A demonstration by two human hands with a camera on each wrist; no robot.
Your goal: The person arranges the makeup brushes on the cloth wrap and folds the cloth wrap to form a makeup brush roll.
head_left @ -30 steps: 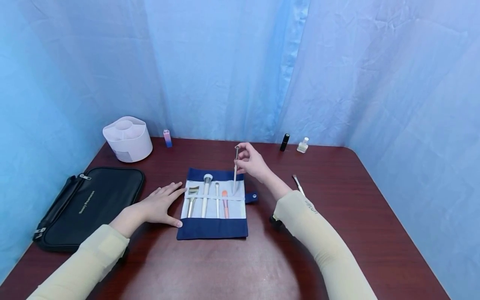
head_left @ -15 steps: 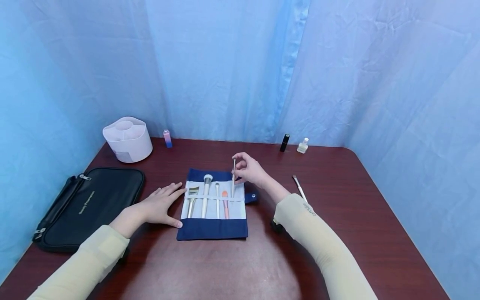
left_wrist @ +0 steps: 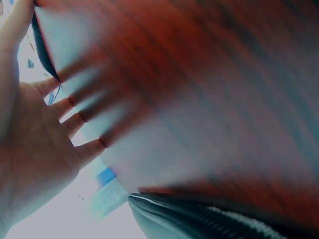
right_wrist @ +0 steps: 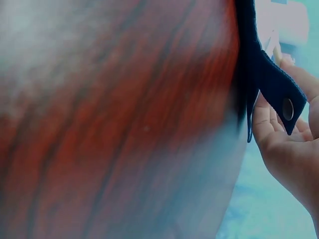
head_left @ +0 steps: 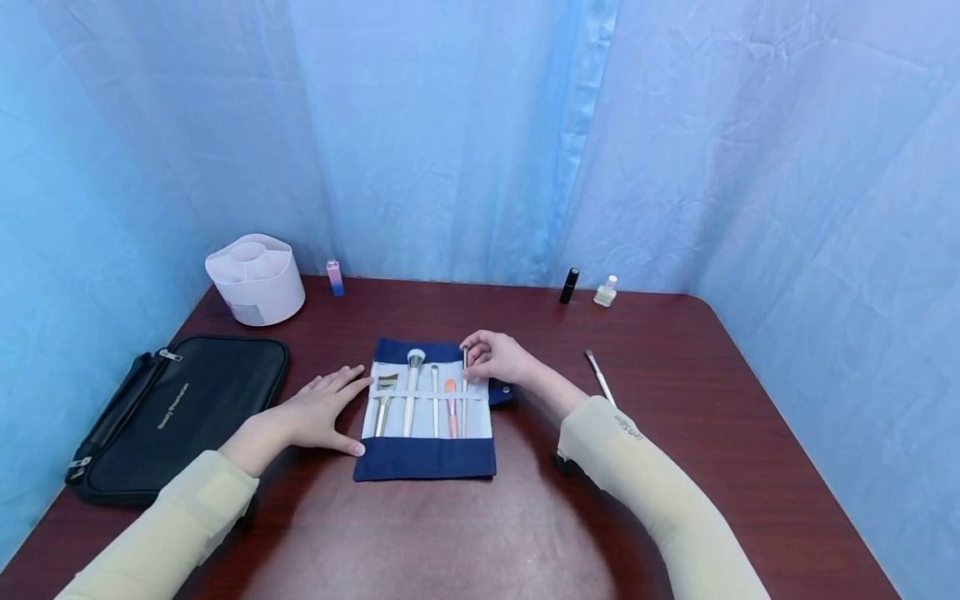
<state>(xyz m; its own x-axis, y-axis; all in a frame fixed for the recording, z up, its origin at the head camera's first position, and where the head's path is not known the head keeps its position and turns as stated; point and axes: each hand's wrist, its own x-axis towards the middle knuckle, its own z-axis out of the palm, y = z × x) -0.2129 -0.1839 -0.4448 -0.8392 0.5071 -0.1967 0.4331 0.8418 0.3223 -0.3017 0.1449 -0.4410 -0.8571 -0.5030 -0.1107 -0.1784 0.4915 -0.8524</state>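
An unrolled navy brush roll (head_left: pixel 424 459) with a pale lining lies mid-table. Under its elastic band sit a flat-headed brush (head_left: pixel 386 402), a white fluffy brush (head_left: pixel 412 392), a slim white brush (head_left: pixel 435 400) and a pink-tipped brush (head_left: pixel 451 407). My right hand (head_left: pixel 501 360) pinches the upper end of a thin makeup brush (head_left: pixel 464 408), whose handle lies in the roll to the right of the pink one. With fingers spread, my left hand (head_left: pixel 322 412) rests at the roll's left edge. The snap tab (right_wrist: pixel 285 102) shows in front of my right hand in the right wrist view.
At left lies a black zip case (head_left: pixel 187 417), with a white divided organizer (head_left: pixel 257 279) behind it. A pink-blue tube (head_left: pixel 335 277), a black tube (head_left: pixel 569 285) and a nail polish bottle (head_left: pixel 606 291) stand along the back. Another brush (head_left: pixel 600 377) lies right of the roll.
My right hand has come down and toward me, and the thin brush has slid from upright above the roll to lying under its band. The left hand has stayed put.
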